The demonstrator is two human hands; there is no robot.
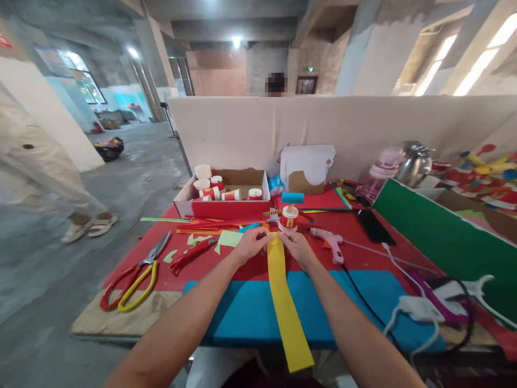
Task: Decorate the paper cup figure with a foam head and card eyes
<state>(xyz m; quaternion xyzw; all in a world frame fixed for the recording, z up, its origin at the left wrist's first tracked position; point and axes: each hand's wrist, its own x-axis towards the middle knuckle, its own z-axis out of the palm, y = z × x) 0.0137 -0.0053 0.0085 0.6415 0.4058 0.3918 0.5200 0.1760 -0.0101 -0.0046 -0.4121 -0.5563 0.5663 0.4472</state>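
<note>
A long yellow strip (285, 307), perhaps felt or foam sheet, hangs from my two hands down over the table's front edge. My left hand (254, 243) pinches its top left corner, and my right hand (297, 247) pinches the top right. Just beyond my fingers stands a red and white paper cup (289, 218), upside down, with a blue roll (292, 198) fixed above it. A pale green piece (230, 238) lies beside my left hand. To the right of my right hand rests a pink glue gun (329, 242).
Large scissors (135, 275) and red-handled pliers (191, 254) lie at left. A box (226, 208) of paper cups stands behind. At right are a phone (375, 226), cables, a green board (436, 231) and a metal jug (414, 161). A person (40, 151) stands at far left.
</note>
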